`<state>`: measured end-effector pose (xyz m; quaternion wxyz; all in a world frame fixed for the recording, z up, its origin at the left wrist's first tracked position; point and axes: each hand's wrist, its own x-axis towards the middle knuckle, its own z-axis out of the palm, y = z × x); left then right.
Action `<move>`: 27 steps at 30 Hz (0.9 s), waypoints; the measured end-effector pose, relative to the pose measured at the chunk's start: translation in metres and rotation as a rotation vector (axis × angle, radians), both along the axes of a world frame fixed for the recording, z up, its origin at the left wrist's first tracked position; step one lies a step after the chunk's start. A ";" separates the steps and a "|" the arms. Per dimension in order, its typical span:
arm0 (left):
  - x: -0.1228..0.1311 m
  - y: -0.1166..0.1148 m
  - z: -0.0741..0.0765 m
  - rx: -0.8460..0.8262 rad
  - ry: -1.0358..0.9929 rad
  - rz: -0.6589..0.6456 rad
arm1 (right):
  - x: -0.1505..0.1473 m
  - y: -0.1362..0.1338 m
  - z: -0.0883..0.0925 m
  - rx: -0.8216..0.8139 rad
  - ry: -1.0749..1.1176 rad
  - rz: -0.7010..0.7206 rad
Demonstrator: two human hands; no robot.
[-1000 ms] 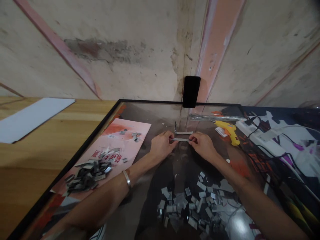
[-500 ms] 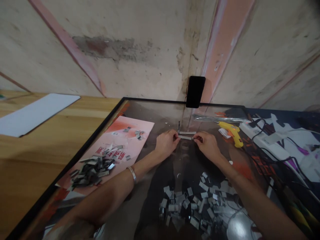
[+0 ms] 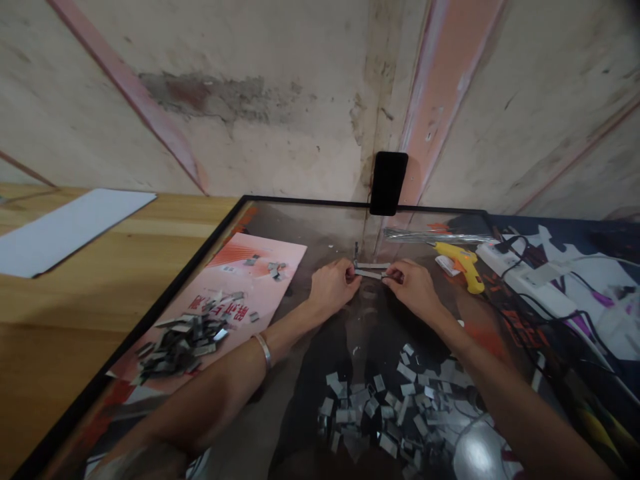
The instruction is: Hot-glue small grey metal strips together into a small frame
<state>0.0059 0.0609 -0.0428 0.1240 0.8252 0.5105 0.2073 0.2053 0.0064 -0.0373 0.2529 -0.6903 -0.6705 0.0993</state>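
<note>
Left hand (image 3: 333, 285) and right hand (image 3: 413, 283): fingers closed, pinching ends of thin grey strip (image 3: 370, 274), now nearer rear strip (image 3: 375, 266) than before, almost parallel.

The only view looks out from the person's head, above the near side of the worktop (image 3: 325, 227), facing forward and down. Both forearms (image 3: 225, 393) run out from the near corners, the left hand (image 3: 332, 287) and right hand (image 3: 414, 287) around mid-view; the wide field reaches the far wall (image 3: 300, 53).
</note>
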 end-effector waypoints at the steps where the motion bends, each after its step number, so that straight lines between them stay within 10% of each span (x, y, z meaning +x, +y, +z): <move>1: 0.000 0.000 0.000 -0.002 0.002 0.001 | -0.001 0.000 0.001 -0.005 -0.007 -0.002; 27: 0.002 0.002 0.001 -0.049 -0.001 0.017 | -0.002 0.004 -0.006 0.056 0.027 -0.035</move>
